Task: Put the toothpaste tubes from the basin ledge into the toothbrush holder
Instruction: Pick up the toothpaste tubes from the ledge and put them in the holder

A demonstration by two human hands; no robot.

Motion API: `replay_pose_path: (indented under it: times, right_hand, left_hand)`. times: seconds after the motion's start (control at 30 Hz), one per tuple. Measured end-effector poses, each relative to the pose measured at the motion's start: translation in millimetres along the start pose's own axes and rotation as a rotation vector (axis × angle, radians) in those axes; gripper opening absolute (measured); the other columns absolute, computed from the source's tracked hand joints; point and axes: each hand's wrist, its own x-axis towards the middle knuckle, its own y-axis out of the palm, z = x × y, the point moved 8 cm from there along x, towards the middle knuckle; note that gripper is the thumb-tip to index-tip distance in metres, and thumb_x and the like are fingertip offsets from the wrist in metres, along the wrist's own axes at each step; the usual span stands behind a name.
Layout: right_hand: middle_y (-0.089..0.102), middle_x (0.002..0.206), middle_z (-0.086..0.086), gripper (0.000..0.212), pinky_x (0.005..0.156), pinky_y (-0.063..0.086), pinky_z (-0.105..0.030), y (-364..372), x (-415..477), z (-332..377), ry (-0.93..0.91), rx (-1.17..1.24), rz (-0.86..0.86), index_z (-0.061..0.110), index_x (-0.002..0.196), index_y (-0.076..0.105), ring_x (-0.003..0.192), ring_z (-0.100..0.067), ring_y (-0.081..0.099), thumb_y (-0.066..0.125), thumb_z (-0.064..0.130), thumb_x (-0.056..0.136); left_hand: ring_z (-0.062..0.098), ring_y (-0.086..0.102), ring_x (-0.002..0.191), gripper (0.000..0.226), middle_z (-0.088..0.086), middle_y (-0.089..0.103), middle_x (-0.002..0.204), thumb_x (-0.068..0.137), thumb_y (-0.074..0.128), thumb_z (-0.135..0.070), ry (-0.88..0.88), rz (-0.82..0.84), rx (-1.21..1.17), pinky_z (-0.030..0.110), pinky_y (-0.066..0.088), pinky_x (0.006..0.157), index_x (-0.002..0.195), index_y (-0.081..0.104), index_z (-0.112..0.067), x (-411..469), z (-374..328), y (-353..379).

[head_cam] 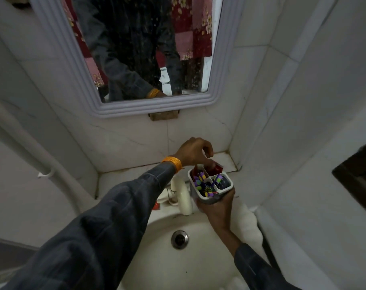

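Note:
My right hand grips a grey toothbrush holder from below, held above the back right of the basin. Its compartments hold purple and yellow brush heads. A red toothpaste tube stands in the far compartment, its end sticking out. My left hand hovers right over that tube, fingers curled down onto its top. Whether the fingers still pinch the tube is hard to tell. The marble ledge behind the basin shows no other tube.
A white tap stands just left of the holder. The white basin with its metal drain lies below. A framed mirror hangs above, a white pipe runs at the left, and tiled walls close in on the right.

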Motion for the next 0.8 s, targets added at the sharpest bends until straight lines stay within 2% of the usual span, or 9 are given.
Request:
replay_pose_path:
  times: [0.13, 0.2, 0.27, 0.37, 0.47, 0.53, 0.63, 0.73, 0.8]
  right_hand:
    - [0.058, 0.141, -0.010, 0.110, 0.097, 0.059, -0.027, -2, 0, -3, 0.015, -0.018, 0.004, 0.011, 0.143, 0.038, 0.125, -0.015, 0.064, 0.100, -0.002, 0.052]
    - [0.059, 0.141, -0.008, 0.111, 0.100, 0.058, -0.032, -3, 0, -5, 0.026, -0.005, 0.000, 0.013, 0.142, 0.038, 0.125, -0.016, 0.064, 0.100, -0.002, 0.050]
    - [0.059, 0.139, -0.009, 0.111, 0.097, 0.059, -0.027, -2, 0, -3, 0.015, 0.023, 0.008, 0.010, 0.142, 0.038, 0.119, -0.004, 0.066, 0.097, -0.012, 0.050]
    - [0.059, 0.134, -0.010, 0.106, 0.088, 0.054, -0.009, 3, -2, 1, -0.015, 0.062, 0.012, 0.006, 0.139, 0.038, 0.108, 0.016, 0.063, 0.092, -0.020, 0.052]
    - [0.056, 0.135, -0.008, 0.108, 0.085, 0.049, -0.002, 4, -6, 8, -0.046, 0.040, -0.013, 0.017, 0.137, 0.036, 0.109, 0.022, 0.058, 0.094, -0.016, 0.052]
    - [0.053, 0.137, -0.007, 0.109, 0.086, 0.049, -0.002, 4, -8, 9, -0.057, 0.035, -0.019, 0.018, 0.136, 0.034, 0.110, 0.023, 0.057, 0.094, -0.016, 0.052]
    - [0.052, 0.141, -0.009, 0.108, 0.089, 0.049, -0.002, 6, -9, 11, -0.074, 0.028, -0.010, 0.020, 0.137, 0.033, 0.113, 0.023, 0.056, 0.093, -0.016, 0.053]
    - [0.053, 0.140, -0.007, 0.106, 0.089, 0.050, -0.004, 7, -9, 15, -0.079, 0.028, -0.006, 0.032, 0.131, 0.036, 0.114, 0.021, 0.057, 0.090, -0.019, 0.055]
    - [0.054, 0.134, -0.001, 0.104, 0.088, 0.051, -0.005, 8, -9, 16, -0.078, 0.039, -0.004, 0.032, 0.127, 0.038, 0.112, 0.020, 0.059, 0.088, -0.023, 0.055]
  left_hand:
    - [0.012, 0.068, 0.082, 0.025, -0.001, 0.073, 0.092, 0.079, 0.077, -0.036, -0.047, -0.103, -0.200, 0.025, 0.056, 0.073, 0.092, 0.073, -0.014, -12, 15, -21]
    - [0.013, 0.066, 0.081, 0.019, -0.002, 0.072, 0.091, 0.087, 0.071, -0.031, -0.124, -0.177, -0.213, 0.027, 0.055, 0.074, 0.093, 0.073, -0.013, -25, 41, -34]
    - [0.018, 0.068, 0.082, 0.011, 0.001, 0.073, 0.091, 0.087, 0.069, -0.024, -0.230, -0.182, -0.107, 0.033, 0.056, 0.078, 0.090, 0.073, -0.014, -49, 79, -37]
    - [0.025, 0.068, 0.094, 0.010, 0.006, 0.074, 0.101, 0.085, 0.068, -0.020, -0.416, 0.023, 0.095, 0.036, 0.056, 0.087, 0.092, 0.073, -0.015, -99, 136, -16]
    - [0.025, 0.065, 0.095, 0.019, 0.005, 0.071, 0.105, 0.080, 0.070, -0.030, -0.553, 0.196, 0.247, 0.030, 0.052, 0.082, 0.096, 0.072, -0.020, -150, 178, 12]
    - [0.025, 0.065, 0.093, 0.025, 0.004, 0.071, 0.104, 0.076, 0.072, -0.039, -0.561, 0.250, 0.353, 0.028, 0.048, 0.077, 0.096, 0.072, -0.024, -167, 189, 29]
    - [0.026, 0.066, 0.092, 0.026, 0.006, 0.072, 0.101, 0.081, 0.068, -0.039, -0.529, 0.214, 0.430, 0.031, 0.049, 0.075, 0.099, 0.072, -0.021, -171, 190, 44]
    - [0.027, 0.066, 0.095, 0.025, 0.008, 0.071, 0.104, 0.086, 0.065, -0.033, -0.452, 0.193, 0.486, 0.035, 0.052, 0.079, 0.104, 0.069, -0.016, -163, 184, 52]
    - [0.029, 0.064, 0.102, 0.026, 0.009, 0.068, 0.110, 0.087, 0.064, -0.028, -0.406, 0.205, 0.521, 0.037, 0.051, 0.084, 0.109, 0.066, -0.014, -160, 182, 57]
